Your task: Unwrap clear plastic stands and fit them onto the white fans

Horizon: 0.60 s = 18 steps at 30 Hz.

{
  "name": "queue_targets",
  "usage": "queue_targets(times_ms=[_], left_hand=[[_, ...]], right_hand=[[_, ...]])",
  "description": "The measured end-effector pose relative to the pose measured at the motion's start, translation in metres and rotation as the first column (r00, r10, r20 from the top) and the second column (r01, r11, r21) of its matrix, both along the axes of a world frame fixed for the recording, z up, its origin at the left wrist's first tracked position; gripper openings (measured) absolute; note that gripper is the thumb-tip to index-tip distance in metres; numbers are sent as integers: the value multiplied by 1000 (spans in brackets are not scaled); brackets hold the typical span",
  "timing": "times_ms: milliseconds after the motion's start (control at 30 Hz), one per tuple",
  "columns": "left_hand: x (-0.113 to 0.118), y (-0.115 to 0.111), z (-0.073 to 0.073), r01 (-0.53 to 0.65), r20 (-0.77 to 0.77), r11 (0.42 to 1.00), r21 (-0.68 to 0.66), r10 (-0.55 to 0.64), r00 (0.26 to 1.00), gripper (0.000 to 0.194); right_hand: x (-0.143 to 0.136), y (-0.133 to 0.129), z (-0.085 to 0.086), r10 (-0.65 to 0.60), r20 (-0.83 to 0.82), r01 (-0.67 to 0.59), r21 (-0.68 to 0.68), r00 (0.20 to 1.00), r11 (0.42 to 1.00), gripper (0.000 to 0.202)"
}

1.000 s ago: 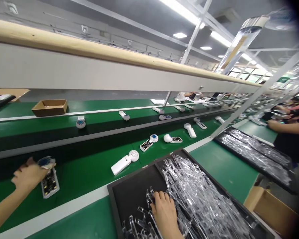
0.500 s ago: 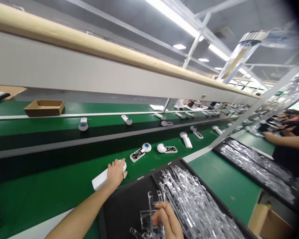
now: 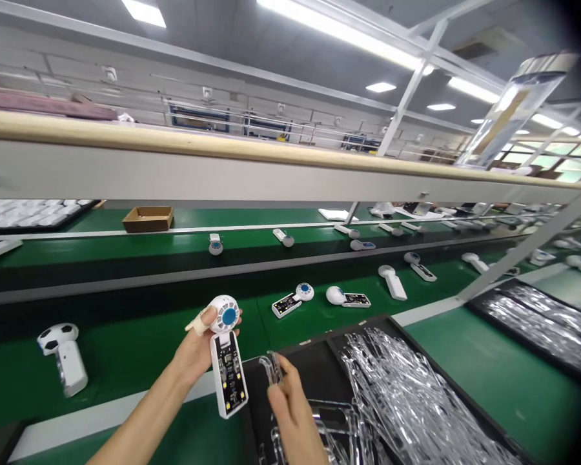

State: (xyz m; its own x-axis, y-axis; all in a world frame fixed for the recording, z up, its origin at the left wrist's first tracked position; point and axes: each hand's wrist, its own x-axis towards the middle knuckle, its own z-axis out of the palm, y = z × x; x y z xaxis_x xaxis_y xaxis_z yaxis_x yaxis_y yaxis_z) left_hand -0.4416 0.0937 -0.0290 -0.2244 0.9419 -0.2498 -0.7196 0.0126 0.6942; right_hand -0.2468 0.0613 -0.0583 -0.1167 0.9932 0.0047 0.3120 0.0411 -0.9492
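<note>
A white handheld device (image 3: 230,373) with a round blue-centred head and an exposed circuit board hangs tilted from my left hand (image 3: 197,349), whose fingers wrap round its head. A beige wrap covers part of that thumb. Just right of the device, my right hand (image 3: 294,407) pinches a clear plastic piece (image 3: 271,369) over the black tray (image 3: 290,361). Many more clear plastic pieces (image 3: 397,387) are heaped in the tray's right section.
Several white devices lie on the green conveyor (image 3: 150,342), one with a football-patterned head (image 3: 62,355) at left. Behind stands a cardboard box (image 3: 148,219). A white post (image 3: 523,248) slants at right, near another tray of clear parts (image 3: 537,316).
My left hand has lifted the white device off the conveyor and turned it, circuit side showing. My right hand has raised a clear piece from the tray. The view has shifted left.
</note>
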Motion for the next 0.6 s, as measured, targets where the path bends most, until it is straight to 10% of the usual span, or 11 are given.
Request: queue_targets(times_ms=[300, 600], left_hand=[[18, -39, 14, -12, 23, 999, -43, 13, 1000, 53], [16, -59, 21, -55, 5, 998, 35, 55, 998, 67]], right_hand=[[-67, -23, -5, -94, 445, -122, 432, 891, 894, 53], [-60, -50, 0, 65, 316, -156, 273, 946, 949, 52]])
